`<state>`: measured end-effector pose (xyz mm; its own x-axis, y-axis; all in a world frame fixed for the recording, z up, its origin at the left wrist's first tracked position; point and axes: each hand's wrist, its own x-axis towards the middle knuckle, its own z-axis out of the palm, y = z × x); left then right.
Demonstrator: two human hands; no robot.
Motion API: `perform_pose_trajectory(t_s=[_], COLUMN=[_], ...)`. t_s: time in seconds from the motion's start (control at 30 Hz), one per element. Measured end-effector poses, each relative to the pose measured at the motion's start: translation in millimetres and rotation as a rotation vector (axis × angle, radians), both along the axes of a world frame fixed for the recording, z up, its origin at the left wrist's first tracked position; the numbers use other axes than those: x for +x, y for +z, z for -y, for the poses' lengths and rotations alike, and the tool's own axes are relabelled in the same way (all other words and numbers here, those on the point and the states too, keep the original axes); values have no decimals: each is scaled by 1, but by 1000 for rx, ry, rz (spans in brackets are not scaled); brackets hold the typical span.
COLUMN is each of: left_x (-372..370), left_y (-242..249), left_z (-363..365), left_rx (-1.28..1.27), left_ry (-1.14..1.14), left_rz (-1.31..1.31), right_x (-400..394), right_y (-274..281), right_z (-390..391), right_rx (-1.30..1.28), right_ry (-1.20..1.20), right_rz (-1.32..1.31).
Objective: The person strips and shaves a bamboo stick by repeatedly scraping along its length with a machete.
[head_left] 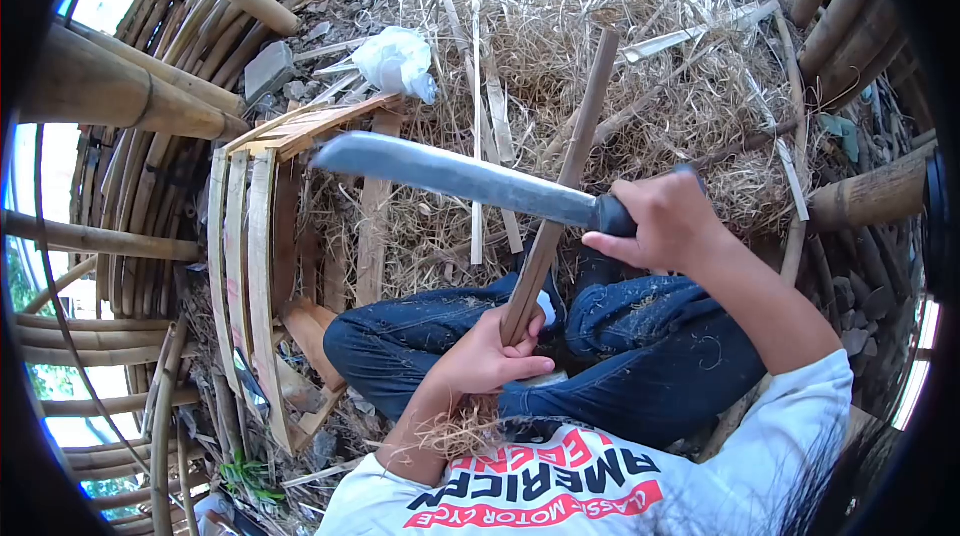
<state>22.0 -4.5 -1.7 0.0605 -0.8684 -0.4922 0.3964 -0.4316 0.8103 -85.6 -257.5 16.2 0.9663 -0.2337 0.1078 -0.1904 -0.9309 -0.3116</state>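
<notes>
My right hand [665,221] is closed round the dark handle of a machete [450,174], whose broad blade points left. The blade crosses over a long wooden stick [580,141], close to the handle end. Lower down, my left hand [495,361] grips the near end of that stick, which slants up and away from me. Curled wood shavings [460,433] lie on my left forearm. My crossed legs in blue jeans [650,366] sit beneath both hands, with bits of shaving on them.
A slatted wooden crate [262,266] stands at my left, with a crumpled white plastic bag [395,61] beyond it. Dry shavings [680,126] cover the ground ahead, with thin wooden strips [476,116] among them. Bamboo poles [130,86] line the left side; another bamboo pole [870,191] juts in at right.
</notes>
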Motion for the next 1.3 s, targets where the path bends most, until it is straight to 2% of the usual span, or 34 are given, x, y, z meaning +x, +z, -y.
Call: perform_pose_trajectory(t_s=[0.17, 0.4, 0.47, 0.53, 0.6, 0.67, 0.77, 0.87, 0.93, 1.0, 1.07, 1.13, 1.2, 1.3], left_x=[2, 13, 17, 15, 10, 9, 13, 9, 4, 1, 1, 0, 0, -1], left_y=[-6, -1, 0, 7, 11, 8, 9, 13, 11, 4, 6, 16, 20, 19], left_z=[-5, -13, -15, -15, -16, -18, -17, -13, -11, -11, -9, -7, -8, -8], left_rx=[-26, -35, -92, -88, -65, -78, -95, -67, -51, -57, -61, -25, -12, -19], left_ry=[-11, 40, 69, 58, 70, 85, 88, 62, 53, 47, 49, 60, 61, 65], left_rz=[-10, -62, 12, 47, -10, -7, 32, 74, 93, 112, 94, 148, 181, 201], right_x=[0, -3, -3, 0, -3, -8, -10, -4, -3, -3, -9, -11, -7, -3], right_y=[6, 1, -1, -1, -9, -4, 3, 7, 7, 7, 12, 15, 10, 4], right_z=[5, 2, -1, 7, 27, 31, -2, 12, 19, 21, 6, -7, 5, 24], right_rx=[-1, -10, -80, -84, -122, -138, -78, -134, -179, -179, -184, -101, -99, -116], right_ry=[128, 179, 286, 278, 70, 54, -25, 46, -21, -211, -190, 27, 50, -213], right_rz=[-17, 11, 77, 74, 113, 78, 28, 16, 21, -84, -53, -64, -62, 5])
